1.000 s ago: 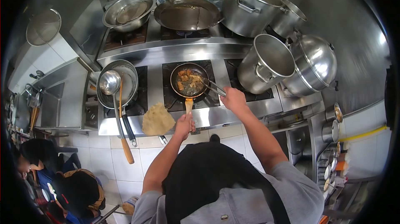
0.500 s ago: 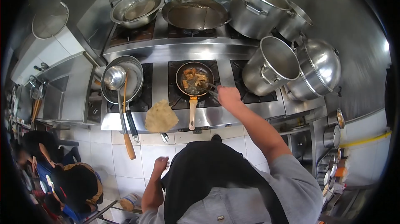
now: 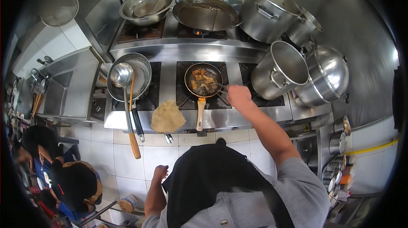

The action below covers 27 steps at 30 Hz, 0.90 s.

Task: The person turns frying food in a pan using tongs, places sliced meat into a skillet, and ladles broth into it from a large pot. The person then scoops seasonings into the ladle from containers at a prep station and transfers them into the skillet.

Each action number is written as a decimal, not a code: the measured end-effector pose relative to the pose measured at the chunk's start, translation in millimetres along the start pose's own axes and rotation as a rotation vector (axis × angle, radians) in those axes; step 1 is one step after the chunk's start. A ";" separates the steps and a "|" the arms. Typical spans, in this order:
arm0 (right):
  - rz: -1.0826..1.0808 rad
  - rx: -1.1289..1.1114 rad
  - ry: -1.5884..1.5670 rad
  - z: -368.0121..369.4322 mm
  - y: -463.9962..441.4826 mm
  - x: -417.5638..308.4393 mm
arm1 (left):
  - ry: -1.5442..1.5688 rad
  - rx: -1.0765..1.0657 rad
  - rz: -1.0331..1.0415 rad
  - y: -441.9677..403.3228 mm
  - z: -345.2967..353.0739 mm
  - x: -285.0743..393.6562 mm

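On the front burner (image 3: 184, 99), browned pieces (image 3: 197, 84) lie in a frying pan (image 3: 216, 72), likely slippery and fragile, best pinched around their middles. The right hand (image 3: 239, 96) closes around tongs (image 3: 222, 88); the left hand (image 3: 161, 172) hangs half open, apparently empty.

No readable text, labels or numbers
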State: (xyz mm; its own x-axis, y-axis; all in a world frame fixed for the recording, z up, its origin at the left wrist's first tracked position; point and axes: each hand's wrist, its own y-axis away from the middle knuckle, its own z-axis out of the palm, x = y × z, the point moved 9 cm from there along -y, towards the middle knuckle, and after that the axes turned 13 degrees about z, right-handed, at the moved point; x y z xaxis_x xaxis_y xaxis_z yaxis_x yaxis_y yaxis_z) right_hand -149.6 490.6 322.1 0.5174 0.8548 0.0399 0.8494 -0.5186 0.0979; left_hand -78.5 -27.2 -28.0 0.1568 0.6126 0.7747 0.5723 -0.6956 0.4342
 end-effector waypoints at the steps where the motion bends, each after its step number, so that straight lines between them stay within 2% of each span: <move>1: 0.013 0.024 0.001 -2.0 -4.8 0.5 | 0.116 0.034 -0.055 -5.9 -4.0 7.7; 3: 0.028 0.047 0.003 2.0 -16.1 0.3 | 0.275 0.212 -0.193 -8.9 -23.4 28.4; 4: 0.024 0.037 0.015 8.0 -22.1 -2.1 | 0.300 0.195 -0.248 -14.7 -22.4 25.7; 9: 0.031 0.002 0.050 29.2 -24.7 -3.9 | 0.328 0.229 -0.250 -24.7 -27.1 24.8; 15: 0.063 0.006 0.023 20.2 -23.3 15.7 | 0.185 0.130 0.094 -19.8 -8.8 -6.3; 16: 0.070 0.027 0.001 9.0 -19.8 18.3 | 0.151 0.078 0.029 -14.4 -4.0 -11.0; 19: 0.080 0.057 -0.030 2.4 -19.0 28.4 | -0.018 -0.017 0.028 -1.0 0.9 -8.5; 21: 0.079 0.065 -0.039 1.3 -17.7 30.4 | -0.480 0.005 0.381 3.9 2.5 12.8; 24: 0.058 0.064 -0.036 -1.8 -11.1 26.9 | -0.575 0.013 0.475 1.2 5.2 19.9; 25: 0.055 0.046 -0.016 0.8 -10.4 25.0 | -0.575 0.014 0.474 -3.1 3.8 24.2; 27: 0.051 0.027 0.003 6.3 -8.4 22.2 | -0.385 -0.102 0.242 -15.2 7.4 14.8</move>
State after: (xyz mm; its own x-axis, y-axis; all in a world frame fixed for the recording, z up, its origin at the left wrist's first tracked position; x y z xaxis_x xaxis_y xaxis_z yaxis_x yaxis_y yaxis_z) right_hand -144.6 513.8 315.9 0.5595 0.8275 0.0467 0.8246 -0.5615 0.0692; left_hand -78.9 -4.8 -26.5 0.5742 0.5096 0.6407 0.4037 -0.8571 0.3200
